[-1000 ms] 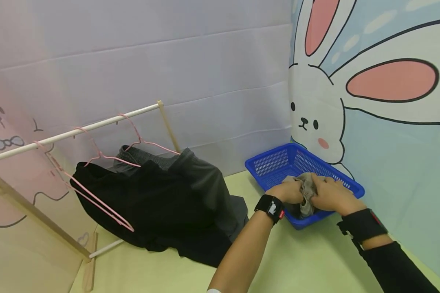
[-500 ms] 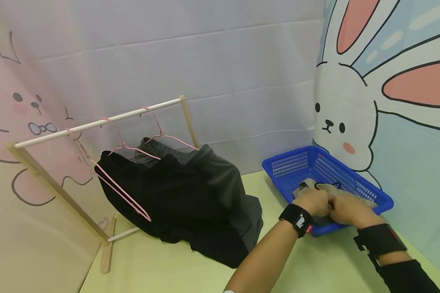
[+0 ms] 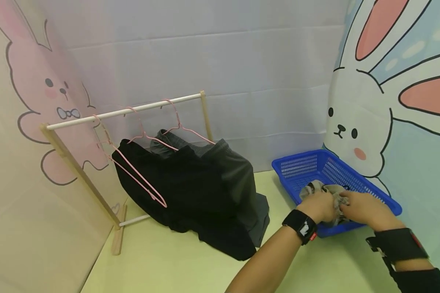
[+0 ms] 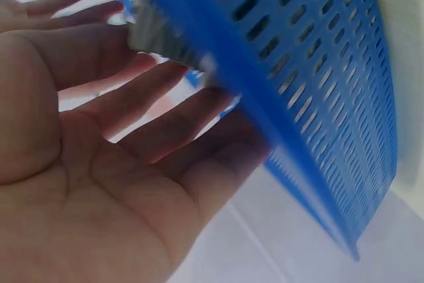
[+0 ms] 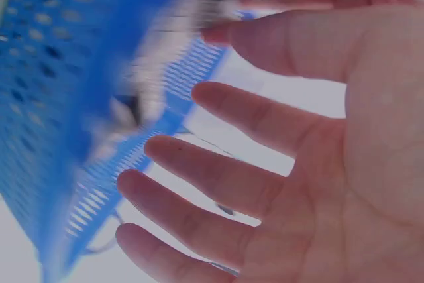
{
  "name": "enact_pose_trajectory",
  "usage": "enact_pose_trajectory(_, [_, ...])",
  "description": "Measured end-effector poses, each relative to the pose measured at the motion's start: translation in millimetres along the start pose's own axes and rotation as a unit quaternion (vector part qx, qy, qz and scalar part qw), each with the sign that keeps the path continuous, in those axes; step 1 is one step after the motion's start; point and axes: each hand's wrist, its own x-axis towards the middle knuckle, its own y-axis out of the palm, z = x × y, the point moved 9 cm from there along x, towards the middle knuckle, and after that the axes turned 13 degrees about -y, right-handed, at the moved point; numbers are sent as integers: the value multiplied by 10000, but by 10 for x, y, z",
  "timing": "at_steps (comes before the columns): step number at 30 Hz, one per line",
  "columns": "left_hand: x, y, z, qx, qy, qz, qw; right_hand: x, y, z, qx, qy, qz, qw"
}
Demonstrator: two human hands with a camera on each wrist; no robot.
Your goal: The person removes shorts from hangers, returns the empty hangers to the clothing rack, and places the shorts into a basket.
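A beige-grey garment (image 3: 339,201) with a gathered waistband and dark cord lies bunched in the blue plastic basket (image 3: 300,160). My left hand (image 3: 319,205) reaches over the near rim and pinches the bunched cloth. In the left wrist view, its thumb meets the ribbed fabric (image 4: 159,34), and the other fingertips are partly hidden by the rim. Facing it from the right, my right hand (image 3: 366,207) touches the waistband; in the right wrist view its fingers (image 5: 218,164) are straight and spread, with the thumb tip at the cloth.
Left of the basket stands a rack with a white rail (image 3: 132,110) and wooden posts. On it hang black clothing (image 3: 183,183), grey trousers (image 3: 238,175) and a bare pink hanger (image 3: 137,173). A rabbit-printed curtain (image 3: 355,106) stands close behind the basket.
The head view has turned left, so rack and basket appear further right. My hands stay at the basket, shifting the garment; its gathered waistband shows between them again after being covered half a second ago.
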Motion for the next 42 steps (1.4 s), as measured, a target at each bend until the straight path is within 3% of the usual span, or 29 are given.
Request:
enact_pose_trajectory(3, [-130,-60,43,-263,172,16,9995,-76,-243,186,-118,-49,-443,9989])
enact_pose_trajectory(7, [-413,-274,189,-870,595,-348,9938,-169,-630,600,-247,-491,-1547,9864])
enact_pose_trajectory(10, [-700,-468,430,-1441,696,-774,9841,-214,-882,995,-373,-950,-2286,9681])
enact_pose_trajectory(14, [-1076,-695,878,-2139,584,-1576,9623,-125,-1064,1584,-426,-1692,-2764,9451])
enact_pose_trajectory(16, [-1243,-792,1139,-2448,388,-2049,9469,-32,-1091,1879,-309,-2063,-2856,9354])
enact_pose_trajectory(20, [-1526,-894,1691,-3103,-487,-2816,9067,183,-1074,2411,165,-2775,-2860,9170])
enact_pose_trajectory(23, [-1685,-856,2059,-3593,-1189,-3141,8707,363,-1021,2758,526,-3369,-2800,8974])
enact_pose_trajectory(26, [-1788,-760,2346,-3894,-1733,-3350,8403,537,-946,3063,758,-3821,-2747,8791])
enact_pose_trajectory(28, [-1817,-693,2502,-4017,-2011,-3495,8222,667,-889,3235,907,-3982,-2686,8724])
enact_pose_trajectory(29, [-1818,-656,2565,-4069,-2119,-3545,8148,733,-856,3311,945,-4017,-2651,8715])
enact_pose_trajectory(33, [-1772,-496,2762,-4145,-2521,-3568,7983,1017,-709,3564,941,-4064,-2438,8755])
enact_pose_trajectory(39, [-1608,-238,2964,-4037,-3307,-3490,7784,1419,-462,3691,622,-3668,-1932,9079])
enact_pose_trajectory(42, [-1520,-156,3037,-4068,-3469,-3535,7676,1570,-331,3697,554,-3485,-1776,9187])
